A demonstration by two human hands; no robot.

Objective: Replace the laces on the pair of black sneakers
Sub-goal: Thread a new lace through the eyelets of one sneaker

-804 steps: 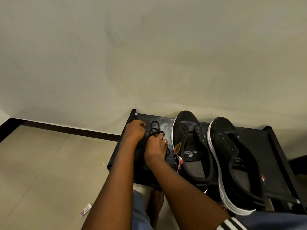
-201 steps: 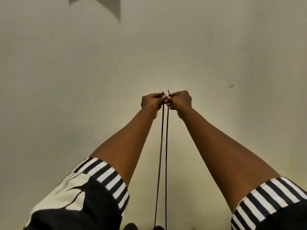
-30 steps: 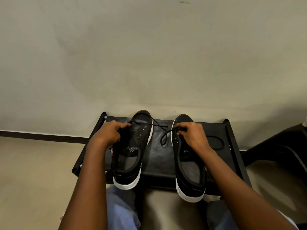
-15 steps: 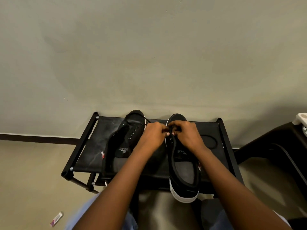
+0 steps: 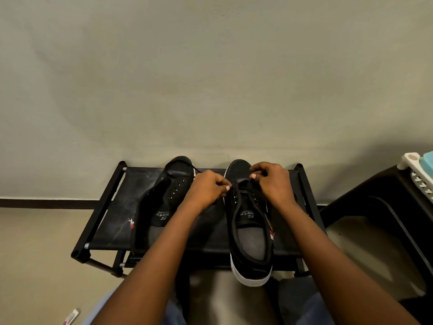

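Two black sneakers with white soles stand side by side on a low black rack (image 5: 110,214), toes toward the wall. The left sneaker (image 5: 164,207) has a thin black lace (image 5: 196,170) trailing off its toe. Both hands work at the front eyelets of the right sneaker (image 5: 251,233). My left hand (image 5: 208,188) pinches something thin at the left eyelet row, fingers curled. My right hand (image 5: 271,181) pinches at the tongue near the toe. The lace between the fingers is hidden.
The rack stands against a plain wall on a beige floor. A dark chair or stand (image 5: 384,219) sits at the right, with a white and teal object (image 5: 419,170) on top. A small wrapper (image 5: 71,316) lies on the floor at the lower left. My knees are below the rack.
My left hand left the left sneaker and joined my right hand at the right sneaker's front eyelets. In the last half second both hands spread slightly apart.
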